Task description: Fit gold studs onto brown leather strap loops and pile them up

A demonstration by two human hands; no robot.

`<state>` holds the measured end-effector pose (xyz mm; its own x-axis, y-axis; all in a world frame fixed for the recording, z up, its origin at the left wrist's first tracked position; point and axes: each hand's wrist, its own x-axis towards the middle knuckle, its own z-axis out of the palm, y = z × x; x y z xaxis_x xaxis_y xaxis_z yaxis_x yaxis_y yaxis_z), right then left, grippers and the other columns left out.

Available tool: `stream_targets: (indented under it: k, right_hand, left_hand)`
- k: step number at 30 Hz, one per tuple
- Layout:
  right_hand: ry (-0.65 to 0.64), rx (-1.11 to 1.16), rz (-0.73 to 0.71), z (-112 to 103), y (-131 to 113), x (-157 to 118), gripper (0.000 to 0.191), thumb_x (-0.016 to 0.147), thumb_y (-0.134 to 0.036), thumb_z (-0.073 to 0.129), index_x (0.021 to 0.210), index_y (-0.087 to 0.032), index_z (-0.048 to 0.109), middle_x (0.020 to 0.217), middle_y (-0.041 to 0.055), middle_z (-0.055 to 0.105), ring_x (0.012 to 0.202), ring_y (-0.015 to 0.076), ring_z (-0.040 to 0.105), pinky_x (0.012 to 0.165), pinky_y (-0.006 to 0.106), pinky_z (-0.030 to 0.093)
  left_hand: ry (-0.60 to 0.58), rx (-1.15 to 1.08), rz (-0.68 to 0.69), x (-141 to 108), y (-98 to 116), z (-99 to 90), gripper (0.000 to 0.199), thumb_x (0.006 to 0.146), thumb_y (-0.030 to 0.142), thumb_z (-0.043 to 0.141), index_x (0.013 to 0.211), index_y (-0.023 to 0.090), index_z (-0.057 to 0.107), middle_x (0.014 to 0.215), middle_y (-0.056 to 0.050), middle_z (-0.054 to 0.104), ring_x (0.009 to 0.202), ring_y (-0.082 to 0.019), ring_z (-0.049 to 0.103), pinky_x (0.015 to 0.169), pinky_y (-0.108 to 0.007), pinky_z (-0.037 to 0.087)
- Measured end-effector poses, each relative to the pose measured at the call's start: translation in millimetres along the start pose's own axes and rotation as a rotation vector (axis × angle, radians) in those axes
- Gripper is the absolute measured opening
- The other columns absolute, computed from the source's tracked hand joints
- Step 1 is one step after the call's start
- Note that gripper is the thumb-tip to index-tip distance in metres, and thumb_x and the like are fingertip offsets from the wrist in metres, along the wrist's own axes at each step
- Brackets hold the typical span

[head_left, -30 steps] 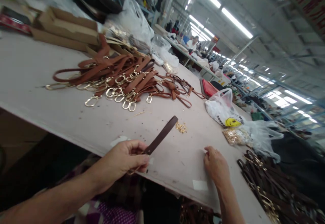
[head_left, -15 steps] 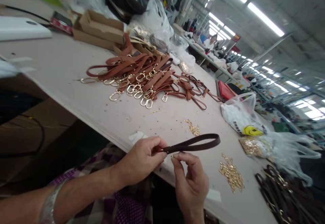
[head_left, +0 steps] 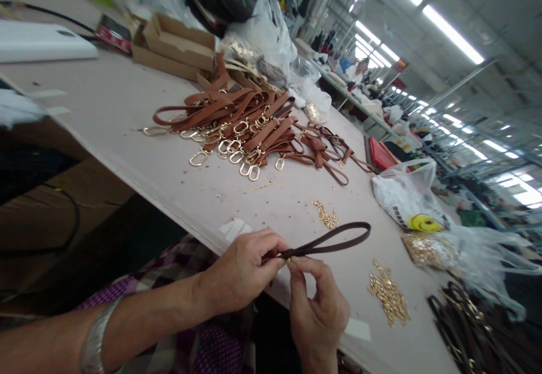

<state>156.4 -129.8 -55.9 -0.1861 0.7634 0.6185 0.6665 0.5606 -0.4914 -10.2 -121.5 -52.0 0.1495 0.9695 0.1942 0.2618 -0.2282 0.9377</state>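
A dark brown leather strap (head_left: 339,242), bent into a loop, points to the right above the table's near edge. My left hand (head_left: 249,266) pinches its end between thumb and fingers. Just right of that, my right hand (head_left: 317,300) has thumb and forefinger pressed together against the underside of the strap's end, on a tiny gold piece mostly hidden by the fingertips. Small gold fittings lie in a little pile (head_left: 326,214) beyond the loop and in a bigger pile (head_left: 388,295) to the right.
Brown straps with gold clasps (head_left: 254,125) are heaped mid-table, cardboard boxes (head_left: 180,43) behind them. Plastic bags (head_left: 406,193) and dark straps (head_left: 466,329) lie at the right. A person (head_left: 358,72) is far back.
My right hand's fingertips have closed in on the strap's end, bringing the small gold piece against it. The loop has narrowed and tilted slightly. The camera view has shifted a little.
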Motion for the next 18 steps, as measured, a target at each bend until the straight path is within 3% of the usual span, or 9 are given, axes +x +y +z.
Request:
stream_targets:
  k: [4, 6, 9, 14, 18]
  right_hand:
    - [0.035, 0.048, 0.096, 4.0, 2.1, -4.8, 0.009, 0.088, -0.019, 0.064, 0.093, -0.026, 0.065, 0.083, -0.0019, 0.071, 0.077, 0.0133, 0.068, 0.072, 0.023, 0.052]
    - [0.067, 0.137, 0.226, 6.9, 2.3, -6.7, 0.008, 0.086, -0.023, 0.068, 0.093, -0.025, 0.064, 0.083, -0.0016, 0.070, 0.076, 0.0127, 0.067, 0.071, 0.023, 0.052]
    - [0.117, 0.351, 0.450, 10.8, 0.2, -6.7, 0.021, 0.082, -0.030, 0.073, 0.097, -0.023, 0.060, 0.085, -0.0002, 0.069, 0.076, 0.0138, 0.067, 0.069, 0.024, 0.054]
    - [0.119, 0.540, 0.578, 11.8, -3.0, -9.1, 0.034, 0.078, -0.032, 0.076, 0.103, -0.024, 0.055, 0.087, 0.0011, 0.071, 0.079, 0.0159, 0.069, 0.071, 0.027, 0.057]
    - [0.215, 0.616, 0.681, 16.5, -1.1, -24.2, 0.038, 0.079, -0.035, 0.077, 0.108, -0.026, 0.053, 0.081, -0.0007, 0.073, 0.074, 0.0166, 0.071, 0.069, 0.025, 0.057]
  left_hand:
    - [-0.017, -0.001, 0.033, 0.4, -2.4, 0.9, 0.023, 0.078, 0.004, 0.052, 0.087, 0.017, 0.069, 0.081, -0.001, 0.065, 0.079, -0.016, 0.060, 0.072, -0.025, 0.042]
    - [-0.034, -0.015, 0.052, 0.3, -2.8, 0.1, 0.023, 0.079, 0.005, 0.052, 0.088, 0.017, 0.069, 0.081, 0.000, 0.065, 0.078, -0.015, 0.059, 0.072, -0.024, 0.042]
    - [-0.080, -0.066, 0.065, -0.6, -2.6, -2.3, 0.020, 0.082, 0.007, 0.054, 0.090, 0.017, 0.069, 0.083, 0.001, 0.065, 0.078, -0.013, 0.059, 0.072, -0.023, 0.041]
    - [-0.153, -0.154, -0.037, -2.2, -3.1, -4.5, 0.010, 0.086, 0.025, 0.064, 0.090, 0.018, 0.070, 0.078, 0.002, 0.063, 0.073, -0.013, 0.056, 0.066, -0.022, 0.040]
    - [-0.164, -0.197, -0.112, -4.5, 1.2, -5.2, 0.008, 0.082, 0.024, 0.066, 0.081, 0.017, 0.068, 0.072, 0.003, 0.062, 0.070, -0.013, 0.055, 0.063, -0.022, 0.039]
